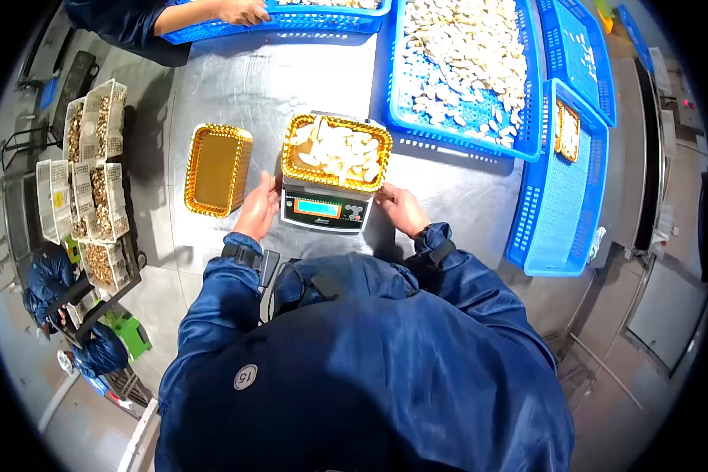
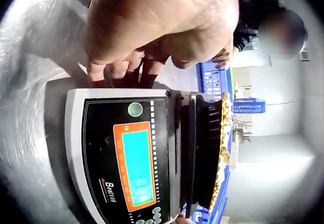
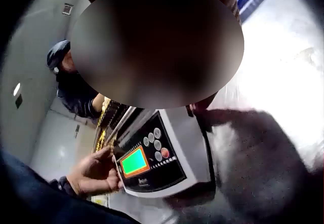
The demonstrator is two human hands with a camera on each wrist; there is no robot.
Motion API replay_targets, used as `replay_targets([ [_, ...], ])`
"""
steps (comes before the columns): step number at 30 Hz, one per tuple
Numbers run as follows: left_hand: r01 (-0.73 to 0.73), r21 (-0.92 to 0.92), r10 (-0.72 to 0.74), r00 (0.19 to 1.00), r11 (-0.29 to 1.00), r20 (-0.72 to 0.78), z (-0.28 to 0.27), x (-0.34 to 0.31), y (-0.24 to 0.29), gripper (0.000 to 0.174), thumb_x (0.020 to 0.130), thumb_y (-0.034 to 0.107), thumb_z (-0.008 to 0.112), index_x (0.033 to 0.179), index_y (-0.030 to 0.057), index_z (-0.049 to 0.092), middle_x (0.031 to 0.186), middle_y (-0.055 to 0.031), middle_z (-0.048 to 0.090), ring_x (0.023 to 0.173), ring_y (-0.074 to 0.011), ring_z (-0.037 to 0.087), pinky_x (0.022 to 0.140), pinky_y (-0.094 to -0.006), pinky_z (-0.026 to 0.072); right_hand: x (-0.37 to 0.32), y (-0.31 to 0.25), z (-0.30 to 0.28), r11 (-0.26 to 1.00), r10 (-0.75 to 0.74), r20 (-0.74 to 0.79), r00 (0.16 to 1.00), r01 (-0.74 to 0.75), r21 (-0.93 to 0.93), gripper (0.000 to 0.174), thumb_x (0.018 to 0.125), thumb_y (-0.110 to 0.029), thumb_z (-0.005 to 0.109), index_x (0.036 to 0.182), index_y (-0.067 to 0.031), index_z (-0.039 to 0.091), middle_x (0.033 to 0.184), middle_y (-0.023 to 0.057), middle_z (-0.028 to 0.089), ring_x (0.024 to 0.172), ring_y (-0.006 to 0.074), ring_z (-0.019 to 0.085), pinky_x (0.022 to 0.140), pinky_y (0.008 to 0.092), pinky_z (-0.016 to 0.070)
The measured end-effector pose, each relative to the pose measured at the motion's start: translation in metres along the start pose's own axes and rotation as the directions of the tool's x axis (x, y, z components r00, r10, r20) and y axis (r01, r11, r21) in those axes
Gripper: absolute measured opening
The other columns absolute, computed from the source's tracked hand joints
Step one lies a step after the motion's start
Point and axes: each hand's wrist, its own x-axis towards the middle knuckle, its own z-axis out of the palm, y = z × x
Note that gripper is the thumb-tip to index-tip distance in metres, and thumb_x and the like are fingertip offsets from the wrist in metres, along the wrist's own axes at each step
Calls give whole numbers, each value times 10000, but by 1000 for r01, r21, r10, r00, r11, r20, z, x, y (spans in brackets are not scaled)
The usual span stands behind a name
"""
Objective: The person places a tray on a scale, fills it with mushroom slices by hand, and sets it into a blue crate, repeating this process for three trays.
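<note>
A digital scale [image 1: 322,212] with a lit display stands on the metal table. On top of it sits a gold tray [image 1: 291,175] with a crimped rim, filled with pale slices [image 1: 337,149]. My left hand [image 1: 258,208] is at the scale's left side, its fingers extended along the housing in the left wrist view. At the opposite side is my right hand [image 1: 403,211], fingertips right at the scale's edge near the tray corner. A blurred patch hides most of that hand in the right wrist view. An unfilled gold tray [image 1: 219,169] lies left of the scale.
A large blue basket [image 1: 464,141] of pale slices stands beyond the scale. A blue crate [image 1: 554,212] at right holds another filled gold tray [image 1: 567,132]. Across the table, another person's hand [image 1: 244,11] is beside a blue basket. White crates [image 1: 102,169] stand at left.
</note>
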Motion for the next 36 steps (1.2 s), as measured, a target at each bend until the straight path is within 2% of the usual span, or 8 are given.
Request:
replay_targets([
  [8,-6,59,17,985,998,-175,-6,-24,19,787,997,735,506,1424,78,580,1346,17,605,1089,-83,518,838,-248,369,5,2,35,991,-120,13,993,119,66,450,879,-40,568,1326,-52,615,1120,221,740,1056,419,699,911,455,556],
  [14,16,39,-7,977,999,-211,-19,-22,29,515,987,694,582,1042,185,635,840,114,423,724,-53,346,675,-253,314,1,-24,8,965,-229,-43,973,221,-141,522,872,-110,585,1394,-98,605,1218,226,707,1132,425,665,991,480,528],
  [16,-39,8,40,973,999,-228,-15,-24,27,506,989,692,580,1030,190,625,810,109,371,707,-49,328,669,-256,314,-21,-31,-40,981,-31,-160,987,-1,-193,461,877,-110,603,1336,-106,645,1243,204,700,1121,424,663,981,482,531],
  [18,-17,-1,16,951,1000,-310,-25,-22,21,756,1041,651,509,1474,32,534,1309,-28,606,1054,-111,543,856,-256,430,-43,-9,-88,946,-171,-505,846,-2,-324,423,870,-79,614,1289,-100,659,1231,177,707,1107,404,675,951,485,539],
  [20,-74,37,80,975,997,-206,-34,-33,19,833,1071,617,467,1592,-25,365,1597,-104,441,1347,-188,485,1035,-280,422,-70,28,-145,876,-353,-706,614,-47,-480,400,830,4,651,1219,-88,655,1214,153,669,1181,387,603,1037,476,468],
  [22,-126,88,146,953,988,-264,-15,-58,35,676,1113,508,451,1521,-31,471,1474,-127,565,1288,-203,556,1063,-301,429,-105,60,-194,837,-368,-801,473,-208,-507,533,839,-17,687,1355,-76,569,1281,170,617,1208,394,568,1084,469,431],
  [26,-382,776,723,678,503,-134,42,-110,78,274,1087,207,557,1244,9,661,1129,-47,648,983,-107,567,862,-289,497,-136,165,-225,772,-294,-874,386,-443,-456,617,970,-123,650,1549,-94,437,1401,214,580,1238,436,562,1061,502,450],
  [36,-790,485,342,368,-375,865,355,36,75,780,807,126,829,1488,6,469,1457,-195,531,1343,-415,511,1135,-479,423,-117,195,-275,803,-26,-890,455,-520,-289,606,1050,-86,543,1609,-251,379,1260,184,679,1119,405,659,921,490,542],
])
